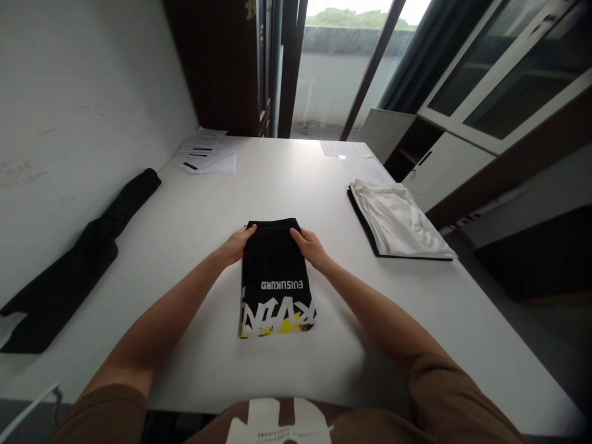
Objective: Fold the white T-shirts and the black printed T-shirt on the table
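Note:
A black garment [274,259], folded into a neat rectangle, lies in front of me with white lettering and a white and yellow print at its near end. The lettering reads upside down from here. My left hand [237,244] pinches its far left corner, thumb on top. At the far right corner, my right hand [309,244] grips the cloth the same way. The fingers beneath the fabric are hidden on both sides.
The white table [198,345] stands against a wall on the left. A long black garment [87,259] lies along that wall. Folded white cloth [398,219] rests on black cloth at the right edge. Paper sheets [208,154] lie at the far left, others [346,151] at the far right.

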{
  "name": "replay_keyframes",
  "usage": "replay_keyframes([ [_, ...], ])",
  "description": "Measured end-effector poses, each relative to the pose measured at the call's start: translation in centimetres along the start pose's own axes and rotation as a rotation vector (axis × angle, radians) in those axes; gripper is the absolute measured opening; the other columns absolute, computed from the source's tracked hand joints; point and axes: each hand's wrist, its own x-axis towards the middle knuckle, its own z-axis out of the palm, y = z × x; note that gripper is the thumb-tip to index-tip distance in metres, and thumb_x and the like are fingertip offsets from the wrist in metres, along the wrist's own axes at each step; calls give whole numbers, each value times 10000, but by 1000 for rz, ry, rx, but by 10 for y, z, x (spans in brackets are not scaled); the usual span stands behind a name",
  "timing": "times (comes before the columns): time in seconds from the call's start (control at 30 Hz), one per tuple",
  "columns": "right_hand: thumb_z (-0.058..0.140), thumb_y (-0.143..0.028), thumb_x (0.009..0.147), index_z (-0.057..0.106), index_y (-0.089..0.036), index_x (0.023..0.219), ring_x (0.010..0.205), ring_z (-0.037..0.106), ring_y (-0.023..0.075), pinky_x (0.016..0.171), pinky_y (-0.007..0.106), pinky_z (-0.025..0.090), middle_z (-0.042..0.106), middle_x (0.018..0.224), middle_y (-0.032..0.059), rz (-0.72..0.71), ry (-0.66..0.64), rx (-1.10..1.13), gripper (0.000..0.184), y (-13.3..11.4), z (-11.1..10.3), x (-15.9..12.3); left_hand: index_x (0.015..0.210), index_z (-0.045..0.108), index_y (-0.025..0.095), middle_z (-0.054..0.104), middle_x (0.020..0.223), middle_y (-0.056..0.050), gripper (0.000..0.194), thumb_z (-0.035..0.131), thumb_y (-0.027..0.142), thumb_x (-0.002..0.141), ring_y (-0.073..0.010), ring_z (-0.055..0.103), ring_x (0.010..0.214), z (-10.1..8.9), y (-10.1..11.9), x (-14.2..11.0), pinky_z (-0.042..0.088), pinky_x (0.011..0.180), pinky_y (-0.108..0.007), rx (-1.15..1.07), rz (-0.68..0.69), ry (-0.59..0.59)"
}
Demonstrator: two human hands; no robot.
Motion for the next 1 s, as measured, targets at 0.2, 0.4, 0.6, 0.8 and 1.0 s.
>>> replay_keyframes([
  [0.2,468,-462,1025,620,-233,801,713,608,207,671,301,398,669,755,18,-156,115,-554,354,10,5,20,1044,679,153,752,982,-79,441,538,561,954,-247,683,986,-12,-4,39,529,909,-348,726,269,169],
  [0.4,510,-394,1028,662,-233,859,931,604,261,856,371,451,691,914,76,-263,149,-790,278,20,3,29,976,680,216,739,964,-49,304,436,395,1012,-228,659,939,-18,-5,50,485,870,-320,995,333,289],
  [0.6,520,-323,1016,703,-218,1040,1171,539,281,1011,424,448,618,1282,116,-358,177,-767,212,33,1,47,1054,688,229,725,1105,-108,345,382,389,1055,-293,605,1096,-11,-4,54,419,984,-403,1315,413,414],
  [0.8,507,-318,1007,691,-228,983,1052,572,276,967,419,473,679,1072,96,-280,166,-784,207,38,-1,63,981,725,205,722,1044,-123,394,365,345,1063,-282,605,1033,-16,-9,65,449,962,-398,1582,430,426],
  [1.0,530,-312,979,689,-224,998,1060,570,294,967,444,484,677,1075,109,-307,188,-794,183,40,0,65,1147,724,181,686,1130,-140,350,416,310,1040,-300,582,1105,-12,-10,61,459,990,-427,1621,451,477],
])
